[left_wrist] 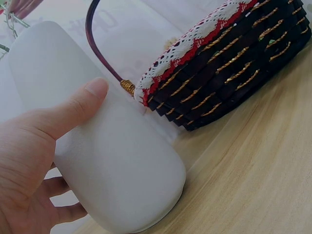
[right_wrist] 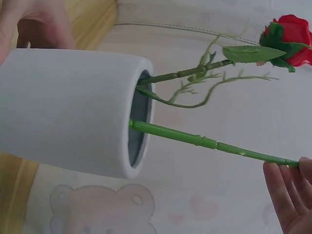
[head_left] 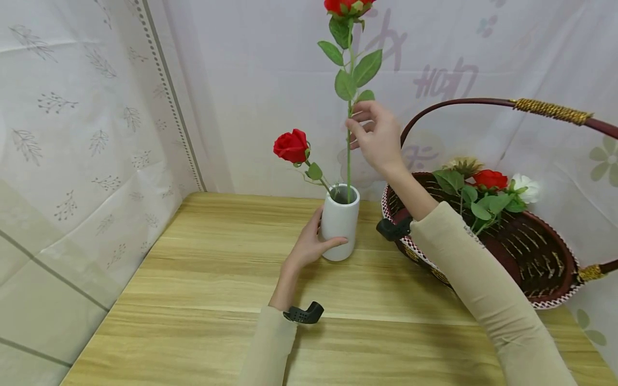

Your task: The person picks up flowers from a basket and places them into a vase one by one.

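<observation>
A white vase (head_left: pixel 339 230) stands upright on the wooden table. My left hand (head_left: pixel 312 239) grips it from the left side, thumb across the front, as the left wrist view also shows. One red rose (head_left: pixel 292 146) leans to the left in the vase. With thumb and fingertips, my right hand (head_left: pixel 378 135) pinches the green stem (right_wrist: pixel 200 141) of a second, taller rose, its red bloom (head_left: pixel 348 6) cut by the top of the head view. That stem's lower end is inside the vase mouth, where the rim hides its tip.
To the right stands a dark woven basket (head_left: pixel 536 257) with lace trim and a tall arched handle (head_left: pixel 463 101). Inside it lie a red rose (head_left: pixel 490 179), a white flower (head_left: pixel 525 188) and green leaves. A patterned cloth (head_left: pixel 260 96) hangs behind the table (head_left: pixel 217 257).
</observation>
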A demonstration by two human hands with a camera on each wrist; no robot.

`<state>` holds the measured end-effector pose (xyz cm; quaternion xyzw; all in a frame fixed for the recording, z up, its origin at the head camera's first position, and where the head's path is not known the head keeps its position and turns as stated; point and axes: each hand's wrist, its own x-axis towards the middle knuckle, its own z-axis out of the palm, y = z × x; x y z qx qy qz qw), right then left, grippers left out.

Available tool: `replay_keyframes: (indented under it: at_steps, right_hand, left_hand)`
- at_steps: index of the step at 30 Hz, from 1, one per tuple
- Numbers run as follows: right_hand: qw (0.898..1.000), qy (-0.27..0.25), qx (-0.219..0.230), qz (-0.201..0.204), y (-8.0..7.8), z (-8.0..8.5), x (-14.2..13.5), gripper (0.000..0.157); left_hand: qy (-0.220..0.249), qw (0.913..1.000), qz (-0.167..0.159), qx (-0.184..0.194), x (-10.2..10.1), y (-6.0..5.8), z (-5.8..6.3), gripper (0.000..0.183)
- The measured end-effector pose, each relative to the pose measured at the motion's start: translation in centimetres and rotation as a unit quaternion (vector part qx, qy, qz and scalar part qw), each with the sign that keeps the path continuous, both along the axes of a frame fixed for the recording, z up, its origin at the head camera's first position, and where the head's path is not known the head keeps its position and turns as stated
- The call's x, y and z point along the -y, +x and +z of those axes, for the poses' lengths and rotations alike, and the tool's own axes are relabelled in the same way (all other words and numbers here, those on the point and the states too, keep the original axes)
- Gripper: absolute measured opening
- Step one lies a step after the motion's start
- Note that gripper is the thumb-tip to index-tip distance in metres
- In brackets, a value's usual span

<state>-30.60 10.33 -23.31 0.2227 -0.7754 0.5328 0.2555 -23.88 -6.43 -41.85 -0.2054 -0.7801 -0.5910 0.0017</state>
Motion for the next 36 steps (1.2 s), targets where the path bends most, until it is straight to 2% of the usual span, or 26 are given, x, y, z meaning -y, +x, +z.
replay_keyframes:
  at_steps: [4,11,12,18,26,36]
  right_hand:
    - [1.000,0.020,-0.002,-0.001,-0.1,-0.7,0.1,0.025]
    - [0.999,0.047,0.007,-0.009,0.2,-1.4,0.5,0.025]
    - [0.999,0.051,0.011,-0.009,0.3,-1.5,0.6,0.026]
    - [0.997,0.071,0.022,-0.001,0.5,-2.2,0.7,0.028]
    - [0.996,0.084,0.000,0.026,0.4,-3.4,0.7,0.025]
    - [0.991,0.126,0.008,0.039,0.5,-4.9,0.4,0.027]
  left_hand:
    - [-0.002,1.0000,0.000,0.000,0.0,-0.1,0.0,0.090]
    - [0.004,0.9999,0.014,-0.007,-0.3,-2.4,-3.6,0.094]
    - [0.005,0.9999,0.014,-0.008,-0.3,-2.5,-3.7,0.094]
    - [0.005,0.9998,0.013,-0.014,-0.2,-2.7,-4.0,0.093]
    - [0.001,0.9998,0.012,-0.015,-0.1,-2.7,-3.9,0.093]
    - [0.001,0.9998,0.013,-0.017,-0.2,-2.7,-4.0,0.093]
